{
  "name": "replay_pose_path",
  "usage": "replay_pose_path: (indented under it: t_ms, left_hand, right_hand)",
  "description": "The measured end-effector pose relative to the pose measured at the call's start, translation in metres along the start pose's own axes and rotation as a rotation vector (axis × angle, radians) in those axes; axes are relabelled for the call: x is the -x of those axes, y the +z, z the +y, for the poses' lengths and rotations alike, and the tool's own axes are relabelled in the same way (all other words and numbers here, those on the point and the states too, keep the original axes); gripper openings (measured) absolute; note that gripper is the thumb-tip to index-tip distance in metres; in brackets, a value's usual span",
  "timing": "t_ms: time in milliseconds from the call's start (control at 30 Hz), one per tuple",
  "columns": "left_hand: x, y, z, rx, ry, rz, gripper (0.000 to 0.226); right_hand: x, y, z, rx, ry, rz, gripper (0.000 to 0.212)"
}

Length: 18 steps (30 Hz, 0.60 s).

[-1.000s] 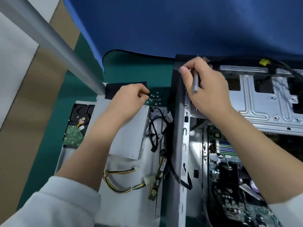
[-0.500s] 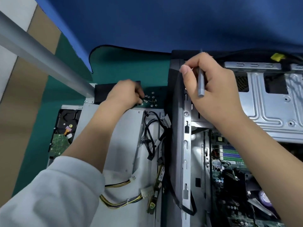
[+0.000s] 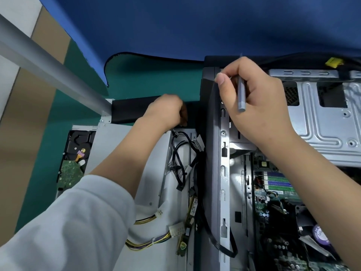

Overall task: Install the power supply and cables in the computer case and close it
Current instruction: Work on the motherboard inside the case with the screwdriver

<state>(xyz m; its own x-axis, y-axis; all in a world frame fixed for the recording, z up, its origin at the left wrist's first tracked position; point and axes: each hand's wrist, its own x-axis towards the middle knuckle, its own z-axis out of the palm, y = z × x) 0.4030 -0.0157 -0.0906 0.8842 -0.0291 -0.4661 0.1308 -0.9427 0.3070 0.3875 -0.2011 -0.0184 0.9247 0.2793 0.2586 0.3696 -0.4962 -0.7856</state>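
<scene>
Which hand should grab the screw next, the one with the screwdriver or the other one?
Probably the left hand: it sits curled where the screws were lying. The right hand is busy gripping the grey screwdriver against the case frame.

One view only: a wide-angle head-worn camera that looked forward and steeply down, close over the work. Straight lines bowed toward the edges. The open computer case (image 3: 218, 173) filled the right half, the teal mat (image 3: 152, 79) and blue backdrop (image 3: 195, 26) the upper part. Both forearms entered from the bottom corners. With no second view, no part of the scene was shared.
</scene>
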Motion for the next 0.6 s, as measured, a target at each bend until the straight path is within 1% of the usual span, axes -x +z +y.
replay_pose_path:
  t_ms: [100, 200, 300, 367, 500, 600]
  left_hand:
    - [-0.002, 0.002, 0.0, -0.017, 0.011, -0.022, 0.01]
    - [-0.003, 0.005, 0.001, -0.038, 0.034, -0.009, 0.014]
    - [0.001, 0.001, 0.002, 0.013, 0.064, 0.016, 0.013]
    - [0.01, -0.007, 0.001, 0.158, 0.061, 0.088, 0.01]
    - [0.04, -0.023, 0.007, 0.445, 0.049, 0.344, 0.01]
    - [0.064, -0.027, 0.018, 0.585, 0.067, 0.431, 0.013]
  right_hand:
    - [0.0, 0.0, 0.0, 0.001, -0.004, 0.008, 0.011]
    - [0.0, 0.0, 0.001, 0.006, -0.005, 0.016, 0.01]
    - [0.0, 0.0, 0.0, 0.004, -0.013, 0.009, 0.01]
    - [0.001, -0.001, -0.002, -0.013, -0.011, 0.001, 0.011]
    - [0.004, -0.004, -0.007, -0.059, 0.022, -0.04, 0.024]
    - [0.008, -0.011, -0.012, -0.259, 0.083, -0.08, 0.034]
